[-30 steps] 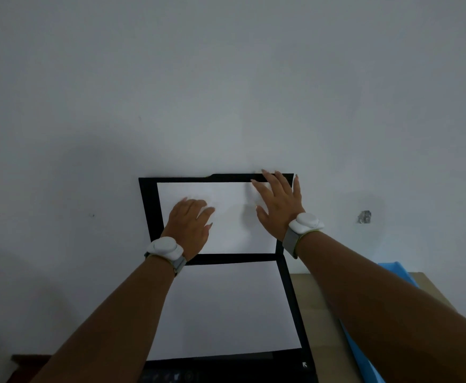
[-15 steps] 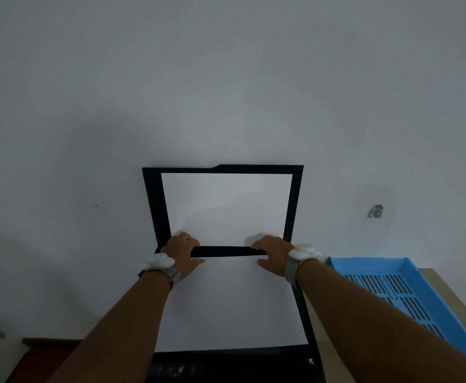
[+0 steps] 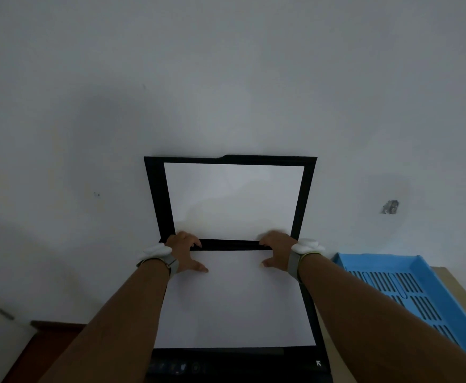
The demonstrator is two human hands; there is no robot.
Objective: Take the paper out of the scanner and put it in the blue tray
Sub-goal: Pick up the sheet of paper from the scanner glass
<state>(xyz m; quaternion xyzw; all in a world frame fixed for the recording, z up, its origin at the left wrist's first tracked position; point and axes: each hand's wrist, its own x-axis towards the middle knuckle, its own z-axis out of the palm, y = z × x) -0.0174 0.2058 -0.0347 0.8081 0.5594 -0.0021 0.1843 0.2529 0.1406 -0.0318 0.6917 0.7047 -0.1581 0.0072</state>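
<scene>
Scanner (image 3: 313,322) lid up against the wall; paper (image 3: 234,299) lies flat on the bed. Left hand (image 3: 183,254) and right hand (image 3: 277,252) sit at the paper's far corners, fingers curled over its far edge, thumbs on top — real pinch or not, cannot tell. Risks: uneven pull creases the sheet; lid drops. Blue tray (image 3: 419,261), right of the scanner on the desk (image 3: 453,280), looks empty.

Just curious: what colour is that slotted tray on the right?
Bright blue; the tray has rows of dark slots in its floor, seen in the head view.
</scene>
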